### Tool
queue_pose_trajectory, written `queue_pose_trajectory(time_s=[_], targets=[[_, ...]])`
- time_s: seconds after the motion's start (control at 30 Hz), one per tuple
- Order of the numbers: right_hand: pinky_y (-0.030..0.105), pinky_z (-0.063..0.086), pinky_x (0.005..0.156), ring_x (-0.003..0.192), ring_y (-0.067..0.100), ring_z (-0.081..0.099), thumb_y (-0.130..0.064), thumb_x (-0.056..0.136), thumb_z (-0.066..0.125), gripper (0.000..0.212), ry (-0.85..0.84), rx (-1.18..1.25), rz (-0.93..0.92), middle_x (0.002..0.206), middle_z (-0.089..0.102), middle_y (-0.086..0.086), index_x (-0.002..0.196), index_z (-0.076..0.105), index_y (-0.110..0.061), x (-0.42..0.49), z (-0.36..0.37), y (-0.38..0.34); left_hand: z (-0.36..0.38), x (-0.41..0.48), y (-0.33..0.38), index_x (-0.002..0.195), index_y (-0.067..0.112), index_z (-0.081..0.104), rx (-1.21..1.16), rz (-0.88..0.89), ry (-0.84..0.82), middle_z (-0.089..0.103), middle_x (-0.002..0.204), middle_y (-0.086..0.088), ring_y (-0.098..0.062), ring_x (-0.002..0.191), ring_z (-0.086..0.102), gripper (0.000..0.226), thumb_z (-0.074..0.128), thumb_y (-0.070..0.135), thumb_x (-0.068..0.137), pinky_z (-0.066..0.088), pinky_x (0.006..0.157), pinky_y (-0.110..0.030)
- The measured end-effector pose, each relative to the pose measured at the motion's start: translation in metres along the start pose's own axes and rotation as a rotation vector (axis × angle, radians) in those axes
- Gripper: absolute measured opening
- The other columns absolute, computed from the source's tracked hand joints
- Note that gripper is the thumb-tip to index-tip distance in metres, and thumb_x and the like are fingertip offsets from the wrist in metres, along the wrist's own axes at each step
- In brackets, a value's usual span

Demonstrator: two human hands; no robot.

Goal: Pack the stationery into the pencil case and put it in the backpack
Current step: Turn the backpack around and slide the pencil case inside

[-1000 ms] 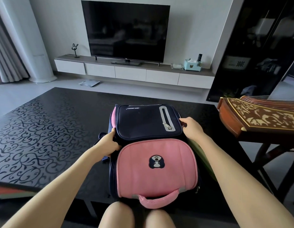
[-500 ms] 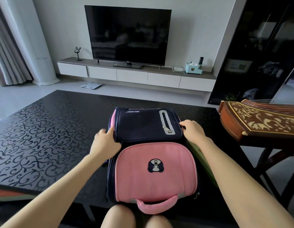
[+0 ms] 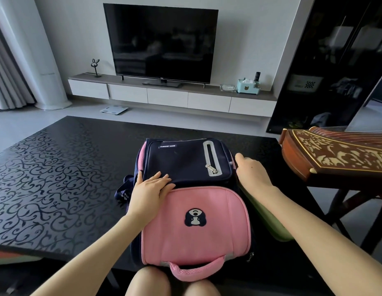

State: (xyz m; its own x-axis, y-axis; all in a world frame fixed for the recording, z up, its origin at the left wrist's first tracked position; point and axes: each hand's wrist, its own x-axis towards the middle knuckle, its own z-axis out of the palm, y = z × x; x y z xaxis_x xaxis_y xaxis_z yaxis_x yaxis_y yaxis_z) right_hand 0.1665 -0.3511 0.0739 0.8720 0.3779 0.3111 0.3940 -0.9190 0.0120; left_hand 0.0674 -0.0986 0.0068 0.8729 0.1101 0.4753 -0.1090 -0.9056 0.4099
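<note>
A pink and navy backpack (image 3: 194, 223) lies flat on the black patterned table (image 3: 57, 178), its pink handle toward me. My left hand (image 3: 150, 192) rests flat on top of it, fingers straight across the seam between the navy pocket and the pink flap. My right hand (image 3: 251, 174) presses against the backpack's right side, fingers pointing away from me; whether they curl round anything is hidden. A green item (image 3: 269, 221) lies under my right forearm beside the backpack. No pencil case or stationery is in view.
A carved wooden zither (image 3: 335, 157) on a stand sits close to the right of the table. Beyond the table are a TV (image 3: 162, 41) on a low white cabinet and a floor scale (image 3: 113, 109). My knees are under the table's front edge.
My left hand has moved from the backpack's left side up onto its top and flattened. My right hand has stayed at the right side. The view has tilted down a little.
</note>
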Motion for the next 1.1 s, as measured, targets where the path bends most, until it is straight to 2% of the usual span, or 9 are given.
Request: queue_pose_trajectory(time_s=[0.13,0.17,0.23,0.37,0.57,0.77,0.87,0.97,1.1], targets=[[0.026,0.023,0.043,0.058,0.031,0.051,-0.003,0.088,0.042,0.012,0.099,0.125,-0.032,0.066,0.053,0.011,0.092,0.053,0.000,-0.026,-0.025,-0.010,0.003,0.002,0.001,0.096,0.013,0.072,0.033,0.015,0.026,0.071,0.105,-0.005,-0.023,0.108,0.062,0.054,0.033,0.048,0.085,0.020,0.113,-0.047],[0.029,0.034,0.047,0.068,0.033,0.058,-0.003,0.088,0.043,0.014,0.102,0.183,0.022,0.073,0.058,0.013,0.096,0.054,0.000,-0.024,-0.028,-0.010,0.002,0.002,0.001,0.096,0.012,0.072,0.037,0.017,0.029,0.071,0.105,-0.005,-0.023,0.107,0.063,0.054,0.033,0.047,0.085,0.020,0.112,-0.046],[0.038,0.047,0.078,0.098,0.035,0.058,-0.001,0.088,0.044,0.028,-0.009,0.336,0.140,0.105,0.062,0.017,0.115,0.052,-0.001,-0.013,-0.025,-0.007,-0.001,0.000,0.004,0.097,0.011,0.071,0.046,0.009,0.017,0.071,0.106,-0.005,-0.023,0.107,0.063,0.056,0.031,0.048,0.085,0.021,0.111,-0.045],[0.035,0.035,0.103,0.127,0.030,0.043,0.002,0.087,0.045,0.055,-0.281,0.536,0.216,0.142,0.043,0.012,0.140,0.036,-0.008,0.013,0.010,-0.004,-0.002,-0.002,0.004,0.099,0.012,0.071,0.042,0.009,-0.005,0.070,0.109,-0.005,-0.024,0.110,0.061,0.058,0.028,0.048,0.085,0.020,0.112,-0.045],[0.039,0.048,0.084,0.097,0.032,0.059,0.000,0.089,0.045,0.026,-0.065,0.316,0.218,0.107,0.063,0.016,0.106,0.065,0.001,0.017,0.023,-0.005,-0.001,-0.002,0.003,0.097,0.012,0.071,0.034,0.002,-0.006,0.070,0.108,-0.006,-0.026,0.109,0.061,0.056,0.029,0.047,0.085,0.025,0.109,-0.047],[0.029,0.043,0.068,0.094,0.027,0.063,-0.002,0.088,0.052,0.018,-0.264,-0.092,0.248,0.102,0.066,0.012,0.104,0.063,-0.003,-0.008,-0.015,-0.032,0.002,-0.005,0.005,0.100,0.011,0.070,0.007,-0.065,0.005,0.069,0.111,-0.008,-0.025,0.115,0.057,0.033,0.046,0.031,0.091,0.020,0.111,-0.047],[0.027,0.041,0.061,0.083,0.025,0.059,-0.007,0.088,0.054,0.010,-0.227,-0.185,0.169,0.085,0.061,0.007,0.094,0.061,-0.009,-0.039,-0.030,-0.053,0.002,-0.007,0.009,0.101,0.007,0.070,-0.048,-0.083,0.035,0.068,0.111,-0.010,-0.023,0.115,0.057,0.025,0.053,0.024,0.092,0.021,0.112,-0.046],[0.027,0.026,0.048,0.072,0.025,0.049,-0.004,0.086,0.050,0.013,-0.099,-0.047,0.047,0.072,0.050,0.007,0.080,0.060,-0.010,-0.060,-0.027,-0.094,-0.001,-0.007,0.015,0.103,0.010,0.070,-0.102,-0.072,0.025,0.068,0.113,-0.006,-0.016,0.118,0.055,0.024,0.057,0.026,0.089,0.020,0.114,-0.041],[0.033,0.035,0.060,0.076,0.026,0.053,-0.030,0.087,0.052,0.029,-0.056,0.401,-0.082,0.070,0.052,0.004,0.071,0.063,-0.009,-0.068,0.002,-0.129,-0.021,-0.009,0.021,0.101,0.015,0.071,-0.320,-0.175,0.044,0.069,0.109,0.000,-0.005,0.111,0.055,0.023,0.068,0.026,0.081,0.026,0.108,-0.023]])
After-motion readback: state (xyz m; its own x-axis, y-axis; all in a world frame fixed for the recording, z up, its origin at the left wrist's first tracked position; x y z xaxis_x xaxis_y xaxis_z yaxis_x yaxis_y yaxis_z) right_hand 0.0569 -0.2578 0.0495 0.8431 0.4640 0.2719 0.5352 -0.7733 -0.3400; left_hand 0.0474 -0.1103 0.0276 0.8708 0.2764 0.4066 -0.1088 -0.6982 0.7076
